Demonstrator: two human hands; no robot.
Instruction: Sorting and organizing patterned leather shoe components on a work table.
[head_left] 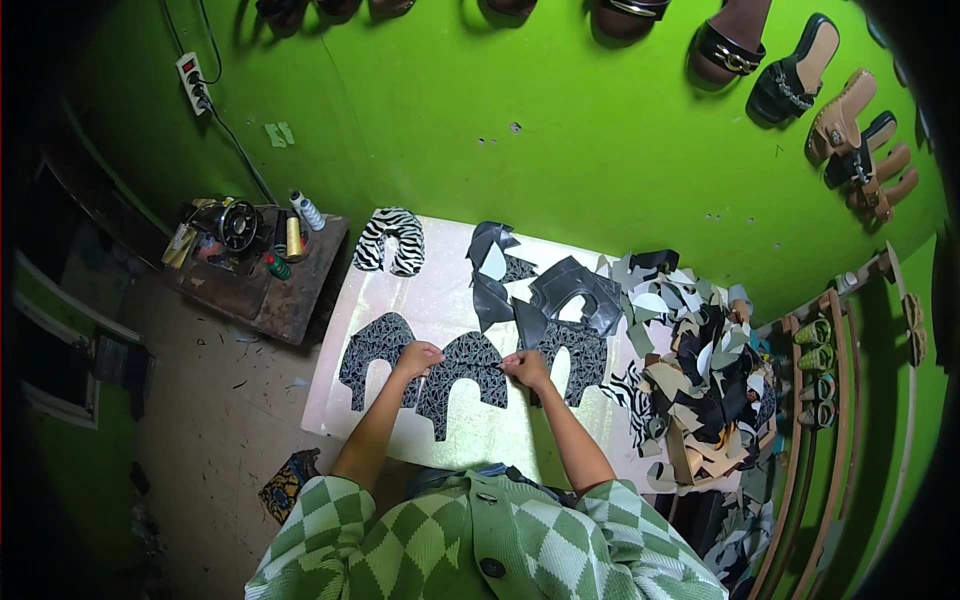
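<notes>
On the pale table (440,285) in front of me lies an arch-shaped cut piece of black-and-grey patterned material (468,352). My left hand (421,358) pinches its left edge, and my right hand (524,368) pinches its right edge. The fingers of both hands are closed. To the left is a similar patterned arch piece (383,333), partly under the held one. Another patterned piece (592,352) lies just right of my right hand. Farther back are black leather offcuts (575,290) with curved cut-outs. A zebra-striped arch piece (392,238) rests at the far left corner.
A heap of mixed scraps (700,350) covers the table's right side, with a cardboard box (690,455) at its near end. At left, a sewing machine (230,225) and thread cones (308,212) stand on a worn wooden table (240,298). Sandals (795,70) hang on the green wall.
</notes>
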